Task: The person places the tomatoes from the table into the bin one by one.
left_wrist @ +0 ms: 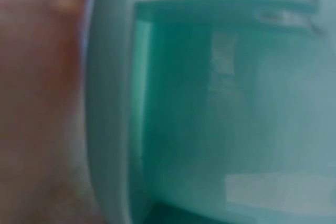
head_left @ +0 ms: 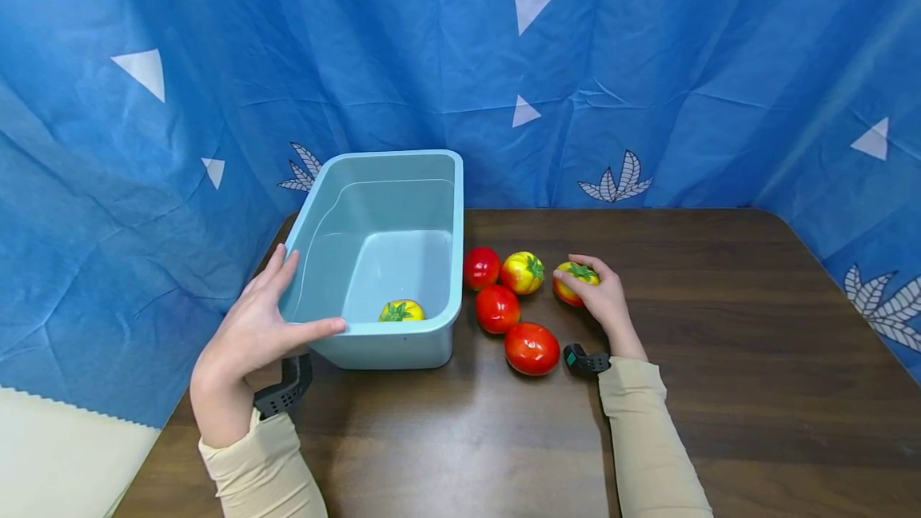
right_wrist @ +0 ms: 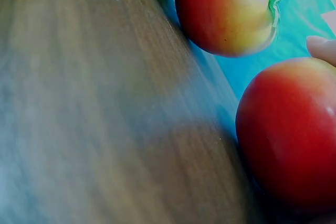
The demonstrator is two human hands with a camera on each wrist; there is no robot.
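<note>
My left hand [head_left: 248,334] rests on the near left corner of a light blue plastic bin [head_left: 392,346], fingers straight on the left rim and thumb along the front rim. Inside the bin lies a yellow tomato [head_left: 412,310] with a green leafy top. With thumb and fingers, my right hand [head_left: 608,298] grips a red-and-yellow tomato [head_left: 572,294] at the tabletop. That tomato [right_wrist: 294,135] looks mostly red in the right wrist view, a fingertip at its top. Left of it sits another yellow-red tomato [head_left: 520,274]. The left wrist view shows the bin's wall [left_wrist: 210,103], blurred.
Three red tomatoes lie between the bin and my right hand: one at the back [head_left: 481,268], one in the middle [head_left: 497,308], one nearest me [head_left: 532,348]. A blue patterned curtain [head_left: 432,46] hangs behind and beside the dark wooden table [head_left: 755,342].
</note>
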